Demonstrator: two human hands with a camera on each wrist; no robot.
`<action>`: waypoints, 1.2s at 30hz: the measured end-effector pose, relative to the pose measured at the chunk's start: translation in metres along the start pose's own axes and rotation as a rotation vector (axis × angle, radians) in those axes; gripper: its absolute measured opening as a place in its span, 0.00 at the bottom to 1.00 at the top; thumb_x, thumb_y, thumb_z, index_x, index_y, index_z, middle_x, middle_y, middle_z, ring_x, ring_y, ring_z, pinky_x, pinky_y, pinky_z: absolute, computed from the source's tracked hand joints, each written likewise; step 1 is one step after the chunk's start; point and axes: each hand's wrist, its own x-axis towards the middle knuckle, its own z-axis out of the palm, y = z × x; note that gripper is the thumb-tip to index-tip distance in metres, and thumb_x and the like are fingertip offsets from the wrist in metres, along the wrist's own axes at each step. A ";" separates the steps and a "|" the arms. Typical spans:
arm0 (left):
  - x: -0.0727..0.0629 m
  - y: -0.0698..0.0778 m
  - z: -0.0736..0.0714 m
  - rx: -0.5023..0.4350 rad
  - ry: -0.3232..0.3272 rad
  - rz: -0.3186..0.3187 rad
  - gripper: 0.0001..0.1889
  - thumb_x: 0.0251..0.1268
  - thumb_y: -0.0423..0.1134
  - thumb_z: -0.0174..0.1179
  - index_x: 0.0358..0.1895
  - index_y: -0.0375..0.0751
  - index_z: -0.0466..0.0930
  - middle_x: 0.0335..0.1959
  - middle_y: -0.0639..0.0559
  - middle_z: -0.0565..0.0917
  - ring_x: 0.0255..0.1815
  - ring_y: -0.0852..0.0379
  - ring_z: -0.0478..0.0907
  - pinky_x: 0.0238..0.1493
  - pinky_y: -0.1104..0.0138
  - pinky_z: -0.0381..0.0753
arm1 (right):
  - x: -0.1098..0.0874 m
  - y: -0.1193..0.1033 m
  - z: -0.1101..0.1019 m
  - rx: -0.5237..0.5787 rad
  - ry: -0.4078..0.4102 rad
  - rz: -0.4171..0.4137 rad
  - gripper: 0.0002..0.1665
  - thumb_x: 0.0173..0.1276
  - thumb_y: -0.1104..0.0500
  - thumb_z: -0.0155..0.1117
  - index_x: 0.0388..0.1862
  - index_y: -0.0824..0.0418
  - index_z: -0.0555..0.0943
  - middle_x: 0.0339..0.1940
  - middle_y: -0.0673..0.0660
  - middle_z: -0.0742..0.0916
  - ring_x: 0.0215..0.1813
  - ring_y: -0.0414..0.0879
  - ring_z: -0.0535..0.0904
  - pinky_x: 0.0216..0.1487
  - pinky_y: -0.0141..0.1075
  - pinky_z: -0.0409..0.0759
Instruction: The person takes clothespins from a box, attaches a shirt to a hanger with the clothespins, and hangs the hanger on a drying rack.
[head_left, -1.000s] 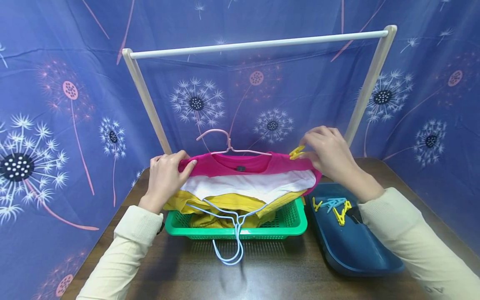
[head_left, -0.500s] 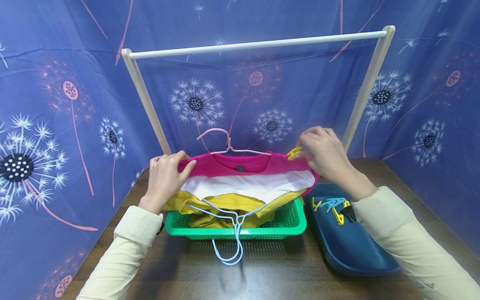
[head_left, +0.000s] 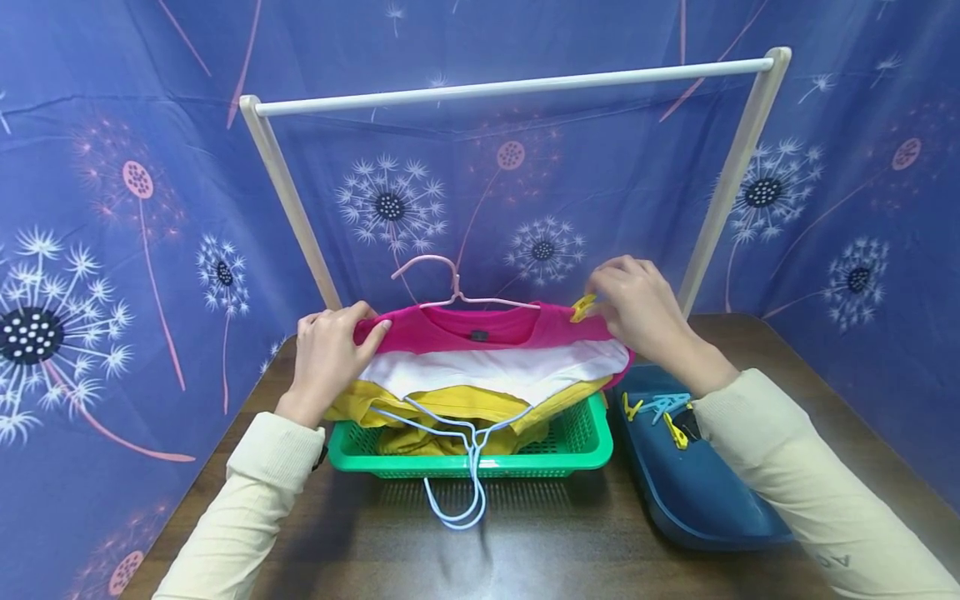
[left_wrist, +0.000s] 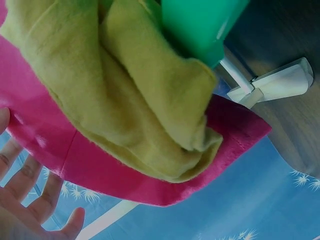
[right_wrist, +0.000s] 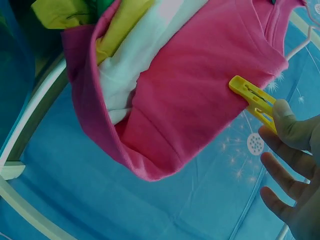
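Note:
A pink shirt (head_left: 555,326) on a pink hanger (head_left: 495,301) lies across the basket, its neckline toward the back. My left hand (head_left: 330,354) pinches the shirt's left shoulder, thumb in front. Between thumb and forefinger, my right hand (head_left: 637,308) pinches a yellow clothespin (right_wrist: 252,97) at the right shoulder. In the right wrist view the pin's far end overlaps the pink cloth near the hanger; whether it bites on the cloth I cannot tell. White cloth (head_left: 480,371) and yellow cloth (head_left: 465,403) lie in front of the pink.
Beneath the clothes stands a green basket (head_left: 547,463), with blue hangers (head_left: 474,454) hanging over its front rim. A dark blue tray (head_left: 720,500) at right holds yellow and blue clothespins (head_left: 667,406). Behind rises a rack with a white bar (head_left: 517,86).
My right hand has moved slightly left with the yellow clothespin, closer along the shirt's shoulder toward the neckline. My left hand keeps its hold on the shirt.

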 end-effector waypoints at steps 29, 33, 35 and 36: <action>-0.007 -0.027 0.001 -0.014 -0.018 -0.055 0.10 0.59 0.46 0.60 0.37 0.44 0.80 0.33 0.45 0.85 0.33 0.42 0.80 0.40 0.47 0.68 | -0.013 0.012 -0.015 -0.025 -0.149 0.146 0.23 0.52 0.54 0.71 0.46 0.62 0.79 0.45 0.60 0.84 0.48 0.56 0.74 0.47 0.52 0.66; -0.008 -0.030 0.002 -0.015 -0.014 -0.053 0.10 0.60 0.46 0.59 0.37 0.43 0.80 0.32 0.45 0.85 0.33 0.42 0.80 0.37 0.47 0.69 | -0.024 0.018 -0.020 -0.026 -0.155 0.192 0.19 0.54 0.56 0.69 0.43 0.63 0.79 0.42 0.61 0.84 0.45 0.57 0.75 0.45 0.52 0.67; -0.008 -0.031 0.002 -0.015 -0.017 -0.055 0.10 0.60 0.45 0.59 0.37 0.42 0.80 0.32 0.44 0.85 0.32 0.41 0.80 0.36 0.47 0.69 | -0.030 0.022 -0.022 -0.035 -0.162 0.213 0.16 0.55 0.58 0.68 0.41 0.63 0.79 0.40 0.61 0.84 0.44 0.57 0.76 0.42 0.52 0.68; -0.008 -0.031 0.003 -0.014 -0.019 -0.056 0.10 0.61 0.45 0.59 0.37 0.42 0.80 0.32 0.44 0.85 0.32 0.41 0.80 0.36 0.47 0.69 | -0.034 0.023 -0.022 -0.045 -0.165 0.218 0.14 0.55 0.59 0.67 0.40 0.63 0.79 0.39 0.61 0.85 0.42 0.57 0.76 0.41 0.51 0.68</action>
